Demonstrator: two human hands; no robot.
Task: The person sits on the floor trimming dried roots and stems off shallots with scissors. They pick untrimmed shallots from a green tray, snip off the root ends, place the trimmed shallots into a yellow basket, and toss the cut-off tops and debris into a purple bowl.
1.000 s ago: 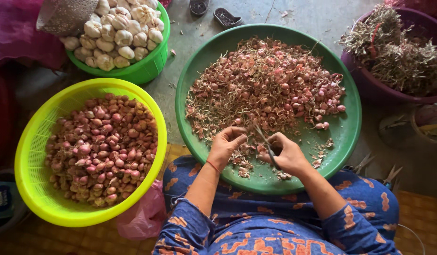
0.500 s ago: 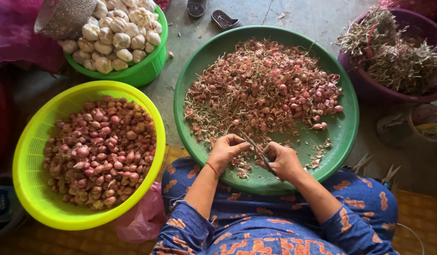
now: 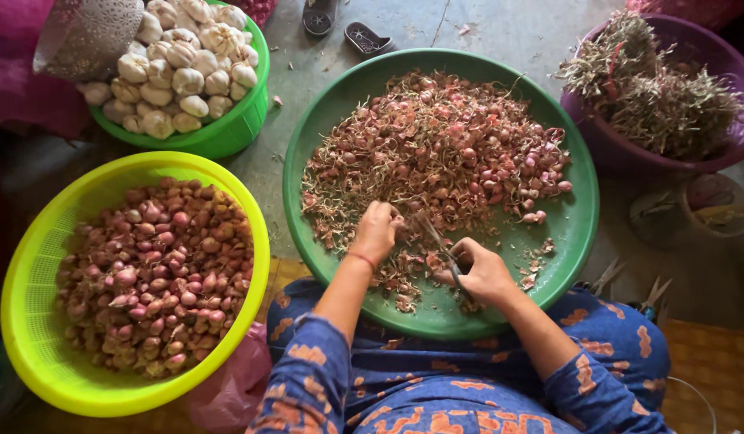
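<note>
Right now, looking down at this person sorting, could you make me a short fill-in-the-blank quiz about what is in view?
1. The right hand holds a pair of ____ over the round green tray.
2. The trimmed shallots lie in the ____ basket at the left.
3. The green basket at the top left holds white ____ bulbs.
4. The dried stalks fill a ____ tub.

Missing words: scissors; yellow-green; garlic; purple

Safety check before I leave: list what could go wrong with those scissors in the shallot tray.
1. The right hand works scissors whose blades point at the left hand, which grips a shallot right beside them; a slip could nick fingers.
2. The green tray rests partly on the lap, so it may tip and spill shallots.
3. Loose skins hide the blades, so a cut is harder to judge.
</note>
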